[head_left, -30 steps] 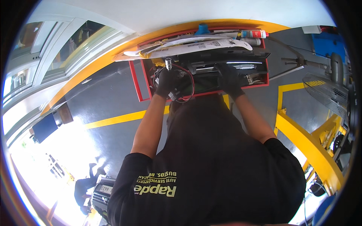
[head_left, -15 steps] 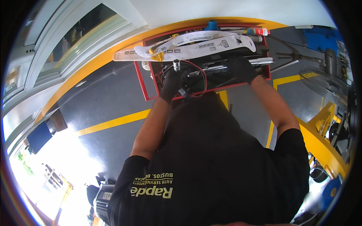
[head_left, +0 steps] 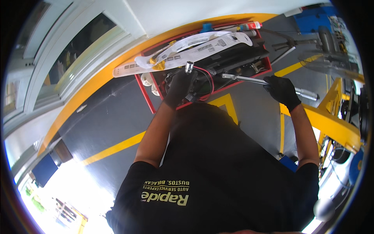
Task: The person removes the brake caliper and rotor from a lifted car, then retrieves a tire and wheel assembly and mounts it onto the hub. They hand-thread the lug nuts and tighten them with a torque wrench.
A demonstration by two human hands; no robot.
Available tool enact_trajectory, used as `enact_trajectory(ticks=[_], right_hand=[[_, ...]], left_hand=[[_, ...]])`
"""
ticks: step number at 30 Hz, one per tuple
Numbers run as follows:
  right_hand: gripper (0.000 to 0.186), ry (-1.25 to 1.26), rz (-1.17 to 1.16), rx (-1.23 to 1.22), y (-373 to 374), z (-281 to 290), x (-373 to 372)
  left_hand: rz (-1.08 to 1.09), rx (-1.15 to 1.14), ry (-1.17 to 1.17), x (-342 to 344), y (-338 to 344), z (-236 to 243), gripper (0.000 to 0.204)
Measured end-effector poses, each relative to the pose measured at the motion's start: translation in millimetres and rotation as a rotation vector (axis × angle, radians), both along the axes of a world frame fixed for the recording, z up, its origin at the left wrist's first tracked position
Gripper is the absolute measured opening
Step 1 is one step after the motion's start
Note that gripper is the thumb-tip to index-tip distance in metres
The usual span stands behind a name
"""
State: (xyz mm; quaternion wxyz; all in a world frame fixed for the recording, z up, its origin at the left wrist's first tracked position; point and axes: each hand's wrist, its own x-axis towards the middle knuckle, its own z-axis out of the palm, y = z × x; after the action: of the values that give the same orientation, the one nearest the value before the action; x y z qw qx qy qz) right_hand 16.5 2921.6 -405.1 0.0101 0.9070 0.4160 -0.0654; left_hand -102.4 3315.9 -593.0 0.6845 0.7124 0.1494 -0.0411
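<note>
My gloved left hand (head_left: 179, 87) is closed around a chrome socket (head_left: 189, 67), which sticks up from the fingers. It is over the left part of a red tool tray (head_left: 145, 93). A loop of red cable (head_left: 211, 80) lies just to the right of that hand. My gloved right hand (head_left: 283, 91) grips a long chrome torque wrench (head_left: 251, 80) by its shaft. The wrench's head points left over the tray, while its knurled handle extends beyond the hand on the right. The socket and the wrench are apart.
Long white printed cards (head_left: 206, 48) lie across the tray's far side, with a yellow cloth-like piece (head_left: 157, 64) at their left. A fan (head_left: 325, 64) and a yellow metal frame (head_left: 331, 124) stand to the right. A white wall with yellow edging (head_left: 113, 68) borders the far side.
My right hand has lifted the torque wrench out of the tray and carried it right and toward me. My left hand still holds the socket over the tray.
</note>
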Motion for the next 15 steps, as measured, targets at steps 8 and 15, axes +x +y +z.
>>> enact_trajectory(ticks=[8, 15], right_hand=[[0.024, 0.28, -0.558, 0.321, -92, 0, -135], [0.051, 0.728, -0.567, 1.587, -148, 40, -219]], left_hand=[[-0.168, -0.629, -0.042, 51, -86, 139, 0.02], [-0.344, -1.498, 0.512, 107, -314, 222, 0.023]])
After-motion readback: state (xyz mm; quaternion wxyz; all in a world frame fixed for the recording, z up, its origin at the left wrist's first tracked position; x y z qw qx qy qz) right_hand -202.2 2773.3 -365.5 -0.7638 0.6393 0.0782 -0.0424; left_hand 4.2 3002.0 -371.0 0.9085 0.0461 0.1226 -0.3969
